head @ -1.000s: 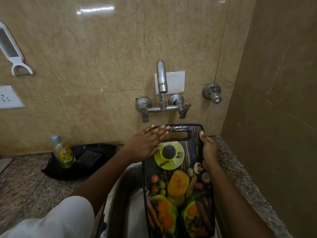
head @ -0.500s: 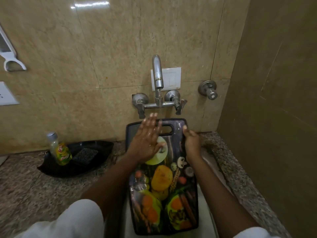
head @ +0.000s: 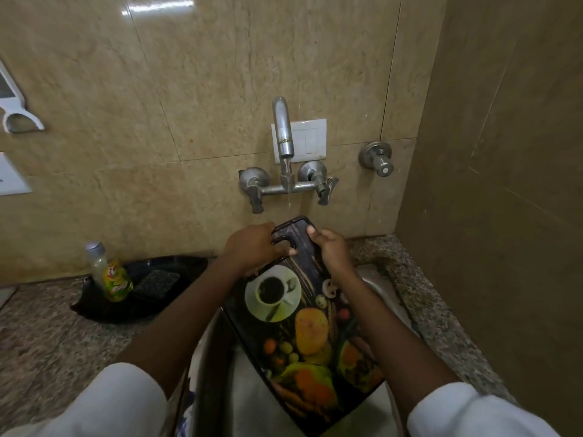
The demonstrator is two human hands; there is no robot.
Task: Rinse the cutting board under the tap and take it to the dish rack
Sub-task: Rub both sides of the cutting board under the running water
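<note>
Board: the board (head: 303, 329) stands tilted in the sink (head: 383, 290), printed face up, with its handle end high and its other end low near the person.
Long axis: it runs from about 11 o'clock at the handle end to 5 o'clock at the low end.
Left hand: the left hand (head: 252, 249) is curled round the handle slot on the board's 9 o'clock side.
Right hand: the right hand (head: 331, 252) is clamped on the 3 o'clock edge, thumb on the face and fingers hidden behind.
Nearer hand: both hold the top end, close together; the low end is unheld.
Tap: the tap (head: 282, 130) is at 12 o'clock from the hands, and its thin stream (head: 289, 197) falls toward the top rim. Whether it strikes the board, I cannot tell.
Next move: probably slide the face under the stream along that axis.
Rack: not in view.
</note>
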